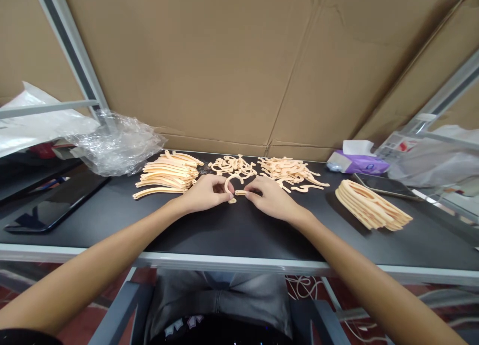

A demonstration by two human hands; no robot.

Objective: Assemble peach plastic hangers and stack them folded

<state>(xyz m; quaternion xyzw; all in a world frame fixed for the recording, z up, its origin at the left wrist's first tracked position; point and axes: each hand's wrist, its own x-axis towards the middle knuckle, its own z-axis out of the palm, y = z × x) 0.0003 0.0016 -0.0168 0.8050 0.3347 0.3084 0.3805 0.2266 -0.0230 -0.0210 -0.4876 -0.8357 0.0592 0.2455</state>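
Note:
My left hand (209,192) is closed, pinching a peach plastic hook (227,184) whose curve opens toward the lower right. My right hand (270,197) grips a short, peach plastic strip (240,193) with a hole near its exposed tip; the rest of that piece is hidden by the fingers. The strip's tip points at the hook, with a small gap between them. Beyond the hands lies a loose heap of small curved hooks (236,164). A stack of long, slightly bent arms (170,170) is left of my left hand, and a pile of wavy pieces (290,170) is behind my right.
Several assembled-looking peach loops (368,205) are stacked at the right, near a purple tissue pack (359,162) and a dark phone (387,185). Crumpled clear plastic (116,140) and a black glossy device (52,203) are at left. A cardboard wall (209,61) closes the back.

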